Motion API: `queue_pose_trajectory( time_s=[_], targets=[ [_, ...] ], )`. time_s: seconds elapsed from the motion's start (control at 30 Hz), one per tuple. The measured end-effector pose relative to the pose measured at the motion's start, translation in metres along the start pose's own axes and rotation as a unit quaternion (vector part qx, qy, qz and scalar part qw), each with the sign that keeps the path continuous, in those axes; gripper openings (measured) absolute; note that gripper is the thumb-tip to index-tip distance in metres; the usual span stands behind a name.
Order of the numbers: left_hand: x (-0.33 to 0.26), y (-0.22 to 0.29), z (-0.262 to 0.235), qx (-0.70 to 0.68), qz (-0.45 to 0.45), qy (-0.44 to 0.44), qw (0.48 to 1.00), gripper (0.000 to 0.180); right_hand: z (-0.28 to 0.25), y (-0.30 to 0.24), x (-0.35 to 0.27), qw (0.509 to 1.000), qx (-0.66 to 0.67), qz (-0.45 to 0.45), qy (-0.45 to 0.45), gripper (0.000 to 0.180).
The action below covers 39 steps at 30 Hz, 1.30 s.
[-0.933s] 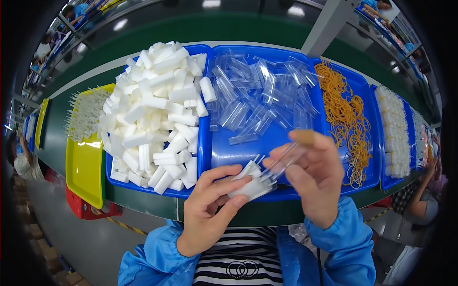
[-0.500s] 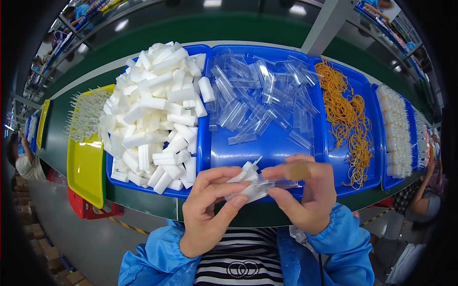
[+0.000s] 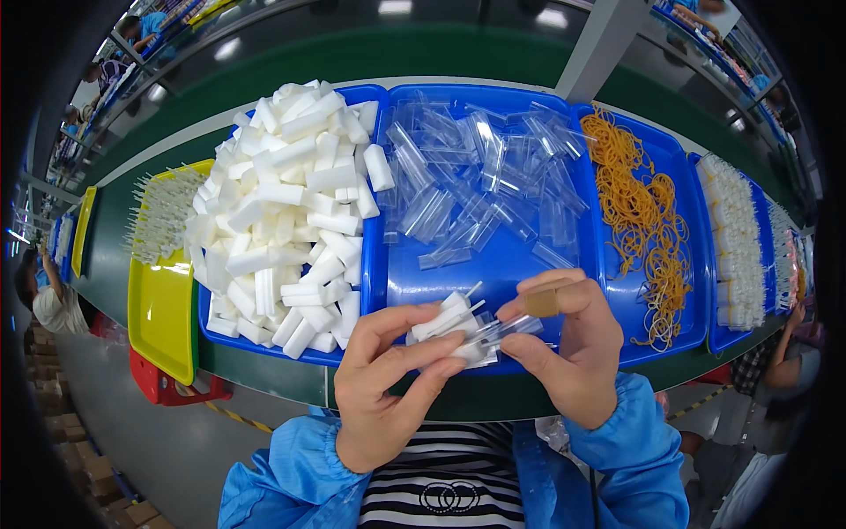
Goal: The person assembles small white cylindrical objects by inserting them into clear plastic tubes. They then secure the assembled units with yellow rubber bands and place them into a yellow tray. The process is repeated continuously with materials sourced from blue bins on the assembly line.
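Note:
In front of the trays, my left hand [image 3: 381, 392] is closed on white foam blocks [image 3: 451, 314] with thin white sticks between its fingers. Two stick ends poke out at the far side. My right hand [image 3: 573, 353] pinches a clear plastic sleeve [image 3: 526, 325] between thumb and forefinger, and a tan bandage wraps one of its fingers. The sleeve's left end meets the bundle at my left fingertips; how far it overlaps the foam I cannot tell. Behind my hands, a blue tray [image 3: 480, 282] holds many loose clear sleeves [image 3: 454, 198].
White foam blocks [image 3: 291, 194] are heaped in the left blue tray. Orange rubber bands [image 3: 648, 229] lie in the right one. Bundled white sticks [image 3: 733, 247] stand farther right. A yellow tray [image 3: 159, 309] with thin white sticks [image 3: 163, 212] is at far left, above a red stool [image 3: 159, 379].
The foam and sticks in my left hand have turned and show more plainly. My right fingers have shifted slightly up and the sleeve now shows more clearly between them.

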<state>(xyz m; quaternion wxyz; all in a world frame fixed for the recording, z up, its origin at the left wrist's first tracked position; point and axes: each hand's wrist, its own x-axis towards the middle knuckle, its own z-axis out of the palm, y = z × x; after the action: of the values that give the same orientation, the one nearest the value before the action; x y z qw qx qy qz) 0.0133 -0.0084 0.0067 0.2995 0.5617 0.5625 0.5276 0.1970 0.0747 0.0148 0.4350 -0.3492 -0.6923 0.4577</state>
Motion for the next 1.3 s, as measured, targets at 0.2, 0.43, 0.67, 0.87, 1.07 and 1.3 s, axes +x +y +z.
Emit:
queue_pose_trajectory(
  time_s=[0.2, 0.43, 0.67, 0.87, 1.07, 1.3],
  targets=[
    [0.001, -0.002, 0.001, -0.059, -0.028, -0.022, 0.998, 0.03, 0.002, 0.005, -0.009, 0.999, -0.003, -0.012, 0.042, 0.031],
    [-0.008, -0.005, 0.005, -0.254, -0.048, 0.041, 0.965, 0.027, -0.01, 0.002, -0.009, 0.989, 0.129, 0.071, 0.03, 0.047],
    [-0.017, -0.016, 0.003, -0.142, 0.085, 0.002, 0.986, 0.039, 0.003, 0.01, -0.016, 0.991, 0.122, 0.034, -0.041, 0.046],
    [-0.007, 0.004, 0.008, -0.329, -0.052, 0.075, 0.94, 0.039, -0.004, 0.004, -0.01, 0.996, 0.061, 0.005, -0.067, 0.047],
    [-0.013, -0.016, 0.001, -0.187, -0.003, -0.041, 0.981, 0.043, -0.003, 0.0, -0.01, 0.987, 0.093, 0.103, -0.077, 0.043],
    [-0.007, -0.007, 0.001, -0.254, -0.062, -0.084, 0.962, 0.035, 0.005, 0.005, -0.019, 0.997, 0.049, 0.046, -0.042, 0.033]
  ],
)
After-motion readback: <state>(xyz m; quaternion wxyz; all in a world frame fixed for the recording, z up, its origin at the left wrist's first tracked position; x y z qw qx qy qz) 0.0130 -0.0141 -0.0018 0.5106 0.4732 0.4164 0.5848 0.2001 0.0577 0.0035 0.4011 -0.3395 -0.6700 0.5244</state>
